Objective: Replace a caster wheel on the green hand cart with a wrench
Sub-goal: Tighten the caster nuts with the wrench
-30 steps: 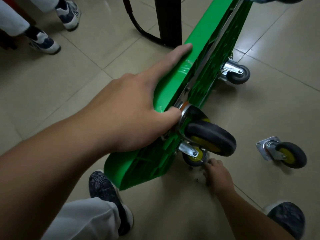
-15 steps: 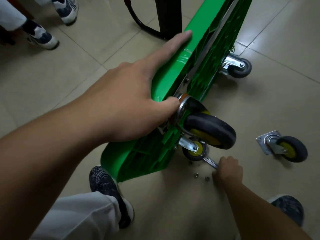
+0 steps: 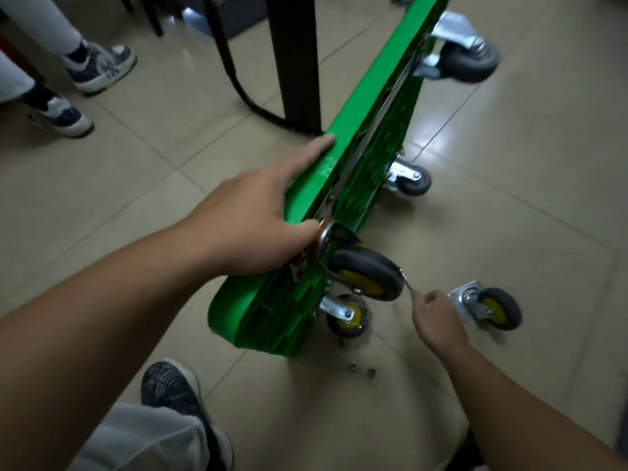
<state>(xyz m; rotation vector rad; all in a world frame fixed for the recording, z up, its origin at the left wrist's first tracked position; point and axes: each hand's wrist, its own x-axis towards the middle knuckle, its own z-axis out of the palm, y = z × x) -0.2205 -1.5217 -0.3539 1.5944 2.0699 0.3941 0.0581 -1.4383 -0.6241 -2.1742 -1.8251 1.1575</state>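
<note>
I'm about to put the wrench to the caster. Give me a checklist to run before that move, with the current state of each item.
1. Green hand cart steadied on its side: ok, the left hand presses on its upper edge.
2. Tool in hand: ok, the right hand grips the wrench.
3. Wrench seated on a fastener: cannot tell, its head is blurred beside the upper caster.
4. Loose caster within reach: ok, it lies on the floor beside the right hand.
5. Nuts accounted for: cannot tell, two lie on the floor near the cart's end.
</note>
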